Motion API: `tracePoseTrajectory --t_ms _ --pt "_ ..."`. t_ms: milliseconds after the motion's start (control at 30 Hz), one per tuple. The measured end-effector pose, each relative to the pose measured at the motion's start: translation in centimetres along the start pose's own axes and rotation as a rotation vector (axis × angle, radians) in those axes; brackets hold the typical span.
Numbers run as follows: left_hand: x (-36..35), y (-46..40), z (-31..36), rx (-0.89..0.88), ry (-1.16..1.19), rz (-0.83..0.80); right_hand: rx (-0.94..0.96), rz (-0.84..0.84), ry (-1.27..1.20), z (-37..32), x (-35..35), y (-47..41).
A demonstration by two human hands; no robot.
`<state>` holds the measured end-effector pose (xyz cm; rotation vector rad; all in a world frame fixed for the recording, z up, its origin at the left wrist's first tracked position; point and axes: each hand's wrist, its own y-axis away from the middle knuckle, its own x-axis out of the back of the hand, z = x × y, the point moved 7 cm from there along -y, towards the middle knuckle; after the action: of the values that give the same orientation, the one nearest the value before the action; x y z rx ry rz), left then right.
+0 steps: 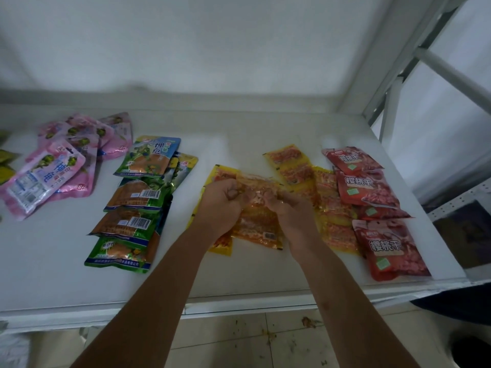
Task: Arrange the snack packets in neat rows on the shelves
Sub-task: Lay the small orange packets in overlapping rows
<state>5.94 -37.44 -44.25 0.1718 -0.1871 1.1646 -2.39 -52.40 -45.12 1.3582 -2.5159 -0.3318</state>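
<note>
Both hands were on one yellow-orange packet [255, 208] mid-shelf. Left hand [221, 205] had its fingers curled round the packet's upper left edge, right hand [288, 211] pinched the upper right edge; so both grips were clamped on the same packet, neither free. The packet's long axis ran away from the person, front-to-back on the white shelf [239, 277], top edge at the fingers, bottom edge toward the shelf front. It sat on top of, or just above, another yellow packet [212, 179] poking out on the left; couldn't tell whether the held one was lifted clear or touching it. Just right of the right hand lay the rest of the yellow packets [329, 205], an overlapping, slightly skewed line running front-to-back, with one more [289, 160] further back. Beyond that, at the shelf's right edge, the red packets [372, 197] were in a front-to-back row, overlapping. Left of the hands, apart: green-orange packets [135, 205] in a shingled column, then a loose pink heap [66, 166] near the left end, not rowed yet. My read: the held packet was headed for the yellow line, which lay to the right, so the right hand was the nearer one to carry it over. Axis already matched that line, so a sideways shift, no turn needed. Risk, as I judged it: slick film, overlapping neighbours, easy to nudge the line out of true on set-down. Pink heap looked like the biggest job left.
</note>
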Motion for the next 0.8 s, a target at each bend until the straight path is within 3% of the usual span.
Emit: tracePoseTrajectory --t_ms 233,367,633,800 --pt "-0.5 0.7 1.2 -0.131 -0.124 -0.046 -0.163 -0.080 -0.151 0.4 0.1 -1.0" --pt "-1.3 1.3 1.0 -0.064 -0.132 -0.124 -0.191 -0.095 -0.213 0.7 0.3 -1.8" --pt "-1.0 0.0 1.7 0.005 -0.053 0.113 -0.172 -0.027 -0.166 0.9 0.5 -1.4" --pt "-1.1 -0.2 1.4 0.021 -0.073 0.121 -0.158 -0.029 -0.141 0.5 0.5 -1.2"
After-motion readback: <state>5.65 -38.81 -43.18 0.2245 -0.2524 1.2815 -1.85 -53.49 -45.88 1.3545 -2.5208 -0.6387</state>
